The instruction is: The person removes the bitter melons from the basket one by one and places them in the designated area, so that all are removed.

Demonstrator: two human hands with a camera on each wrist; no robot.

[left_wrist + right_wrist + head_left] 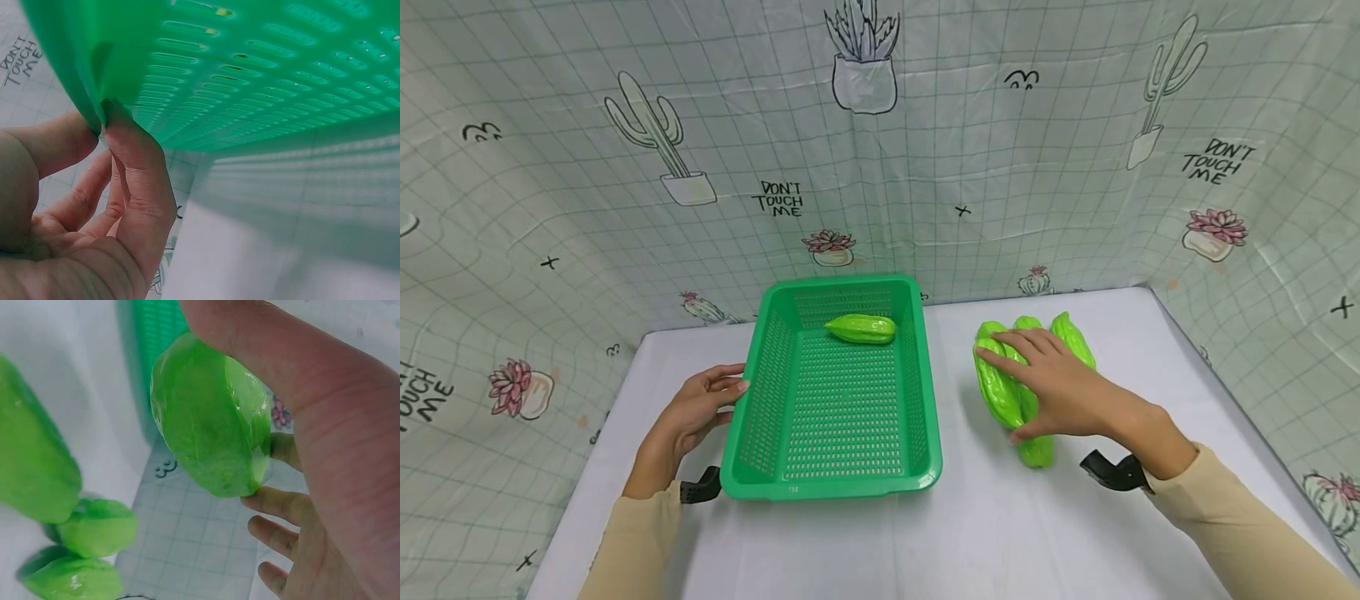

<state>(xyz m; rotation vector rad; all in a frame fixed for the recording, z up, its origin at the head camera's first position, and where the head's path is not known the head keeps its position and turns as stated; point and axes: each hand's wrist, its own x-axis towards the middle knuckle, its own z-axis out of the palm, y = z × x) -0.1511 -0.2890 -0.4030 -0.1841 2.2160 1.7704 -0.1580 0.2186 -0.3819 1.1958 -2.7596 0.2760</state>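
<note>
On the left, a green plastic basket (934,450) with slotted walls has its left rim pinched between the thumb and fingers of my left hand (696,408). One bright green ridged gourd (861,329) lies inside near its far end. Over a group of similar gourds at the right is my right hand (1056,383). It grips one green ridged gourd (209,419) between thumb and fingers, apparently lifted above the others. In the right wrist view, several other gourds (97,528) lie to the left. My hand partly hides the group in the head view.
A white-covered table (880,550) bears everything. Behind it and at both sides hangs a grid-patterned curtain (925,150) with cactus drawings. Another gourd (1073,340) lies just beyond my right hand. Black straps (1112,471) circle both wrists.
</note>
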